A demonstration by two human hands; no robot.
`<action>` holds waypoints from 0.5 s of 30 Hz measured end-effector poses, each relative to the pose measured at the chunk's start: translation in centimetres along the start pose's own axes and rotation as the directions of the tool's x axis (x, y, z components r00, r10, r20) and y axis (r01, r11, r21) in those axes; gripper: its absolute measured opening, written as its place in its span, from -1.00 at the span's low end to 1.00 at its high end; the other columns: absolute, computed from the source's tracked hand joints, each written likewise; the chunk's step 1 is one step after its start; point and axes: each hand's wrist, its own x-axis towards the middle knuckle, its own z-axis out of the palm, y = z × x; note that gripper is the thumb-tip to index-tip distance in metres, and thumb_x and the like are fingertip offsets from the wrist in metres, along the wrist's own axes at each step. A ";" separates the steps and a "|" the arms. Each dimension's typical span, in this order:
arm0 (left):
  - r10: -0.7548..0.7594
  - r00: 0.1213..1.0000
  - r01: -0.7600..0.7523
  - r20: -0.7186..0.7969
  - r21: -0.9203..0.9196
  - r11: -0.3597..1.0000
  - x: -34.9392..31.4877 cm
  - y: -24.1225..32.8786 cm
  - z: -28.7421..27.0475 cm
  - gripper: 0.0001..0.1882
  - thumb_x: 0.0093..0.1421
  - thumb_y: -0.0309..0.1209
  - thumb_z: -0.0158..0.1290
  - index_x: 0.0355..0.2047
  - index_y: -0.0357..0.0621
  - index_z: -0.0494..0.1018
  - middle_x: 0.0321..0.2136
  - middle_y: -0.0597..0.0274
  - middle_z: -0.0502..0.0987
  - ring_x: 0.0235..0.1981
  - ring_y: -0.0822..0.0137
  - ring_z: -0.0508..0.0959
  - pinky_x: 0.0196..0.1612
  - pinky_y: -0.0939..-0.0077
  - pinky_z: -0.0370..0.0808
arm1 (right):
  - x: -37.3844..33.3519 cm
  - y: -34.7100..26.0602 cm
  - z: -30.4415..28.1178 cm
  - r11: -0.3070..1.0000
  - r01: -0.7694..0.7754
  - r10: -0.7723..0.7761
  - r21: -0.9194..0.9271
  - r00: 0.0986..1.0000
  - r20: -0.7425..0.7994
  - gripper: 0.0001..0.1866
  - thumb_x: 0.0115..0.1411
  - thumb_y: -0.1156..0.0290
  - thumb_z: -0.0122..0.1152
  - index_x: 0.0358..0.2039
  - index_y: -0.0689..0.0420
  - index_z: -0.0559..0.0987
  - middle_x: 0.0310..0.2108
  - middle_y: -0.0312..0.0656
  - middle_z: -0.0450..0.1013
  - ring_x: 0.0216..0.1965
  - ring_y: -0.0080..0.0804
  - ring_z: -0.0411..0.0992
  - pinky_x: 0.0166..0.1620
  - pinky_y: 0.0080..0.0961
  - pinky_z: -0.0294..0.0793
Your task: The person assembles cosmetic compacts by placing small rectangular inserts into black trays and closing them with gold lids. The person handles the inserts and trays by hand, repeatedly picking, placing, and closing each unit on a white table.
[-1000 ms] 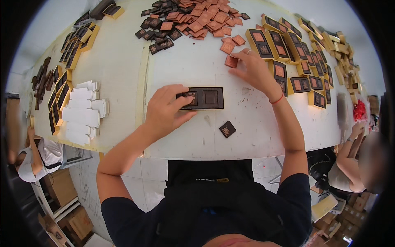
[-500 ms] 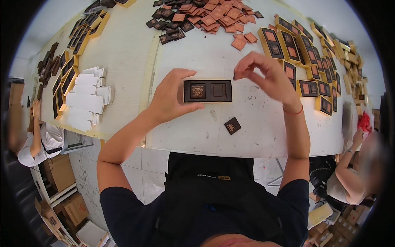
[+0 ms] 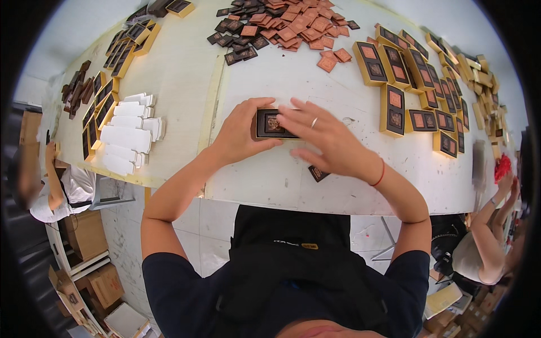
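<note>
A small gold-edged box (image 3: 261, 125) with a dark insert lies in front of me. In its left slot sits a dark embossed square (image 3: 274, 123). My left hand (image 3: 243, 127) grips the box's left end between thumb and fingers. Over the box's right half spreads my right hand (image 3: 332, 139), palm down, with fingers stretched and thumb apart. Those fingers hide the right slot and whatever is in it. One loose dark square (image 3: 318, 173) lies on the table just below my right hand, partly covered by it.
A heap of copper-coloured squares (image 3: 304, 25) and dark squares (image 3: 243, 53) lies at the far middle. Filled boxes (image 3: 393, 110) cluster at right. White folded pieces (image 3: 127, 138) and more boxes (image 3: 104, 110) stand at left. Other people (image 3: 73, 194) sit at both sides.
My right hand has moved left, from beside the box to over its right half, and its pinched fingers have straightened. My left hand still holds the box. The view has shifted slightly.
</note>
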 end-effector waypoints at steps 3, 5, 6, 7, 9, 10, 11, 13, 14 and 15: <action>0.008 1.000 -0.008 -0.007 -0.019 1.000 -0.1 -0.2 0.0 -0.14 -0.09 -0.37 0.48 0.20 -0.11 0.27 0.00 0.08 0.48 0.09 0.18 0.50 0.15 0.34 0.45 | -1.8 0.8 0.9 0.999 -0.019 0.022 -0.028 0.992 0.120 -0.44 0.15 0.41 0.34 0.19 0.14 0.48 0.27 -0.16 0.37 0.37 -0.08 0.21 0.41 -0.10 0.18; -0.006 1.000 0.006 0.002 -0.023 1.000 0.0 0.0 0.0 -0.16 -0.09 -0.37 0.47 0.18 -0.11 0.28 0.00 0.08 0.48 0.09 0.18 0.50 0.15 0.34 0.45 | -2.7 2.3 -0.1 0.999 0.032 -0.027 -0.024 0.983 0.182 -0.44 0.17 0.43 0.29 0.21 0.14 0.46 0.30 -0.18 0.34 0.39 -0.08 0.18 0.43 -0.08 0.13; -0.013 1.000 0.013 0.007 -0.026 1.000 0.0 0.2 0.0 -0.17 -0.09 -0.37 0.47 0.17 -0.11 0.28 0.00 0.08 0.48 0.08 0.18 0.50 0.14 0.34 0.45 | -2.9 2.8 -0.5 0.998 0.057 -0.051 -0.021 0.976 0.213 -0.44 0.19 0.44 0.27 0.22 0.14 0.45 0.31 -0.18 0.32 0.40 -0.08 0.16 0.44 -0.07 0.10; -0.021 1.000 0.021 0.011 -0.031 0.999 0.0 0.2 -0.1 -0.17 -0.08 -0.37 0.47 0.17 -0.11 0.28 0.00 0.08 0.48 0.08 0.18 0.51 0.14 0.34 0.45 | -2.8 2.8 -0.6 0.997 0.065 -0.054 -0.038 0.973 0.226 -0.43 0.20 0.45 0.25 0.24 0.15 0.42 0.31 -0.18 0.32 0.41 -0.09 0.14 0.45 -0.06 0.07; -0.036 0.999 0.036 0.020 -0.041 0.998 0.0 0.0 0.0 -0.17 -0.08 -0.37 0.47 0.17 -0.12 0.28 0.01 0.08 0.48 0.07 0.18 0.51 0.14 0.33 0.45 | -2.6 2.6 -0.7 0.994 0.081 -0.060 -0.073 0.966 0.253 -0.39 0.22 0.46 0.21 0.29 0.16 0.35 0.32 -0.18 0.32 0.44 -0.09 0.09 0.47 -0.03 0.00; -0.029 0.999 0.030 0.021 -0.034 0.999 0.0 0.0 0.0 -0.17 -0.08 -0.37 0.47 0.17 -0.12 0.28 0.01 0.08 0.48 0.07 0.18 0.51 0.14 0.34 0.46 | -2.4 2.5 -0.6 0.997 0.048 -0.034 -0.054 0.969 0.246 -0.36 0.22 0.44 0.20 0.32 0.16 0.31 0.32 -0.17 0.32 0.44 -0.07 0.07 0.48 -0.04 -0.02; -0.023 0.999 0.024 0.022 -0.028 0.999 0.0 0.0 -0.1 -0.18 -0.08 -0.37 0.47 0.16 -0.12 0.28 0.00 0.08 0.48 0.07 0.19 0.52 0.14 0.34 0.46 | -2.1 2.4 -0.5 0.999 0.016 -0.007 -0.033 0.971 0.240 -0.33 0.22 0.43 0.20 0.35 0.16 0.26 0.32 -0.17 0.32 0.45 -0.06 0.05 0.48 -0.04 -0.04; -0.015 1.000 0.016 0.017 -0.030 0.999 0.1 0.0 -0.1 -0.18 -0.08 -0.37 0.47 0.16 -0.12 0.29 0.00 0.09 0.48 0.07 0.19 0.52 0.14 0.34 0.46 | -2.1 2.5 -0.3 0.998 -0.041 0.029 0.050 0.974 0.223 -0.25 0.22 0.43 0.20 0.39 0.17 0.17 0.33 -0.16 0.31 0.46 -0.03 0.00 0.48 -0.06 -0.04; -0.013 1.000 0.014 0.010 -0.040 0.999 0.1 -0.1 0.0 -0.18 -0.08 -0.37 0.47 0.16 -0.12 0.29 0.00 0.09 0.49 0.07 0.20 0.52 0.13 0.34 0.46 | -2.2 3.0 -0.2 0.992 -0.063 0.038 0.113 0.976 0.214 -0.22 0.21 0.45 0.22 0.41 0.17 0.13 0.34 -0.14 0.30 0.47 -0.02 -0.02 0.48 -0.08 -0.03; -0.013 1.000 0.013 0.001 -0.048 0.999 0.1 -0.1 0.2 -0.19 -0.08 -0.38 0.47 0.16 -0.12 0.29 0.00 0.10 0.49 0.07 0.20 0.52 0.13 0.34 0.45 | -2.4 3.3 -0.1 0.981 -0.083 0.046 0.176 0.978 0.205 -0.18 0.20 0.46 0.23 0.43 0.18 0.09 0.34 -0.13 0.28 0.48 -0.01 -0.04 0.47 -0.10 -0.02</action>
